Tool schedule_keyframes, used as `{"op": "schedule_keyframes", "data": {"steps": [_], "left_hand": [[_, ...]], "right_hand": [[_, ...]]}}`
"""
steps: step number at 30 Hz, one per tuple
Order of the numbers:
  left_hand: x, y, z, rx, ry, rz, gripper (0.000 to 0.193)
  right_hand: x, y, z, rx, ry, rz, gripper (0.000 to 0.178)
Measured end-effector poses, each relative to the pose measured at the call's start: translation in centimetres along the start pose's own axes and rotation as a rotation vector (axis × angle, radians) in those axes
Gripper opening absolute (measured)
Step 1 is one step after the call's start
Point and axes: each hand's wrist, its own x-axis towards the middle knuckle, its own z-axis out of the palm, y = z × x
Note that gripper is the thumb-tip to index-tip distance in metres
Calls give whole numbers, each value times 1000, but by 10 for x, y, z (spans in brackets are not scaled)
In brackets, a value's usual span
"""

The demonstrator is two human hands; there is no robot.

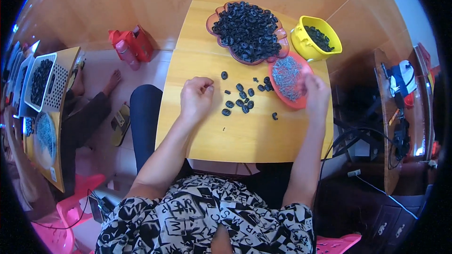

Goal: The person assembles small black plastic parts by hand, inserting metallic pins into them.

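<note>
My left hand [197, 98] is over the left part of the yellow table, its fingers curled into a pinch. Whatever it may hold is too small or hidden. To its right lie several small black ribbed plastic pieces [239, 87], most of them rounded. At the right side of the table, my right hand [317, 93] is at the rim of an orange plate [298, 103]. Its fingers are blurred, so their hold does not show. A heap of small silvery screws or pins [287, 76] fills the plate.
Behind, a translucent reddish scalloped tray [212, 20] holds a big pile of black parts. A yellow bucket [308, 51] with dark pieces stands at the back right. On the left, another person sits at a table with a white basket [57, 82]. Cables [346, 136] hang at right.
</note>
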Motion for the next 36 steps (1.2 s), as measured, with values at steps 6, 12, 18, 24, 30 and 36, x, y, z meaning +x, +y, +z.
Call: {"op": "schedule_keyframes", "data": {"steps": [6,12,18,24,30,36], "left_hand": [[-11,10,5,130,-157,382,13],[-18,19,7,282,-270,488,16],[-19,16,14,335,-264,472,16],[-12,-1,15,139,-214,365,11],[-2,8,0,-759,-184,-113,7],[-2,10,-7,-1187,-342,-243,11]], "right_hand": [[-49,25,11,-172,-34,10,16],[-53,19,2,-417,-31,-140,13],[-55,21,12,-615,-12,-311,11],[-62,29,72,-603,-228,-621,9],[-60,8,134,-866,-432,-847,9],[-56,18,146,-1083,-545,-795,11]]}}
